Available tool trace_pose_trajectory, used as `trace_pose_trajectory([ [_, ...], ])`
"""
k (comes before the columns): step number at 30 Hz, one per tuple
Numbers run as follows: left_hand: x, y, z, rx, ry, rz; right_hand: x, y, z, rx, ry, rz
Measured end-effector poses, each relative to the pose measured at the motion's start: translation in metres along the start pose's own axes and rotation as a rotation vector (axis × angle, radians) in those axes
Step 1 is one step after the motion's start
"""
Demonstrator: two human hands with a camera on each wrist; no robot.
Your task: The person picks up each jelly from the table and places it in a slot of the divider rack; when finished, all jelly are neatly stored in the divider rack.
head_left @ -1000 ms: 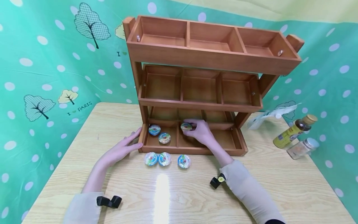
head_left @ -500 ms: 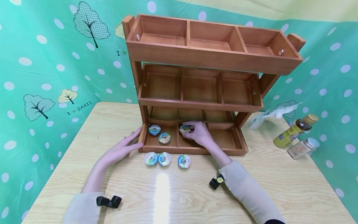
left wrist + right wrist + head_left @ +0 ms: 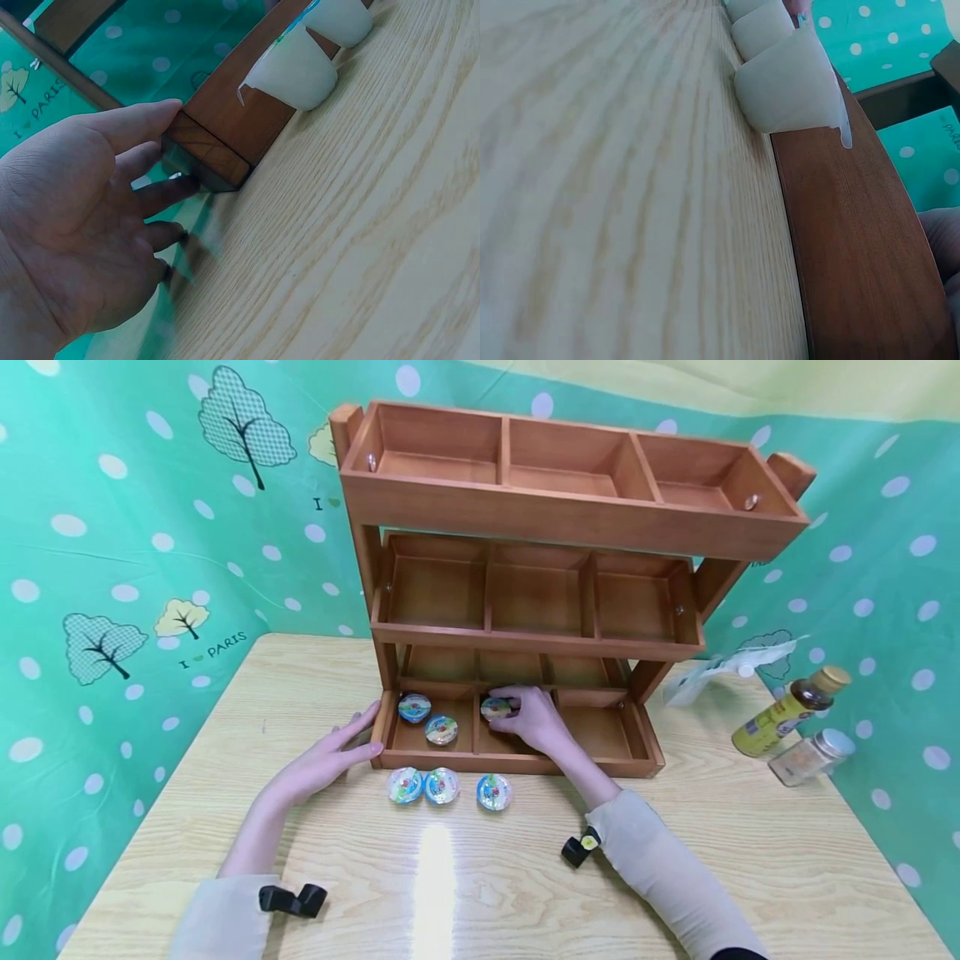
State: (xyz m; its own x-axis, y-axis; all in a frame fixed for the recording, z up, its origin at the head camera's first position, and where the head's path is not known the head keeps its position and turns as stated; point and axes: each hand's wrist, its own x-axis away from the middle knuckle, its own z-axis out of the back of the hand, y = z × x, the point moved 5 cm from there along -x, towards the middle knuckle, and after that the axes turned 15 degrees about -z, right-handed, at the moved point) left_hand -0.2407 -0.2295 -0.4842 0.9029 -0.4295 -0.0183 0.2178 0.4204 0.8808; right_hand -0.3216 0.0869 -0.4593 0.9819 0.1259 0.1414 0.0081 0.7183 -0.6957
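In the head view my right hand (image 3: 538,720) pinches a foil-lidded jelly cup (image 3: 495,708) inside the middle compartment of the rack's bottom tray. Only a sliver of that hand shows at the edge of the right wrist view, and the cup it holds is out of sight there. My left hand (image 3: 321,764) touches the left end of the wooden rack (image 3: 525,766), fingers extended; the left wrist view shows its thumb against the tray's corner. Two more jelly cups (image 3: 441,730) sit in the bottom left compartment. In front of the tray, three jelly cups (image 3: 493,792) stand on the table.
The rack's upper tray (image 3: 570,510) and middle tray (image 3: 540,642) overhang the bottom one, each with three compartments. On the right are a yellow-labelled bottle (image 3: 780,718), a lidded clear jar (image 3: 806,760) and a pale plastic packet (image 3: 720,670). A patterned cloth hangs behind.
My right hand has shifted slightly left and toward the person with the jelly cup, then stayed about there. The left hand and the other cups have kept their places.
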Motion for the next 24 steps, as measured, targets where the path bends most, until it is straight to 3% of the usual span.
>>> trace_pose_trajectory([
  [13, 0.000, -0.001, 0.000, -0.002, 0.003, -0.007, 0.003, 0.001, 0.002, 0.004, 0.023, 0.031],
  [24, 0.000, -0.001, 0.000, 0.004, 0.006, 0.000, 0.023, 0.003, 0.015, 0.040, 0.030, 0.039],
])
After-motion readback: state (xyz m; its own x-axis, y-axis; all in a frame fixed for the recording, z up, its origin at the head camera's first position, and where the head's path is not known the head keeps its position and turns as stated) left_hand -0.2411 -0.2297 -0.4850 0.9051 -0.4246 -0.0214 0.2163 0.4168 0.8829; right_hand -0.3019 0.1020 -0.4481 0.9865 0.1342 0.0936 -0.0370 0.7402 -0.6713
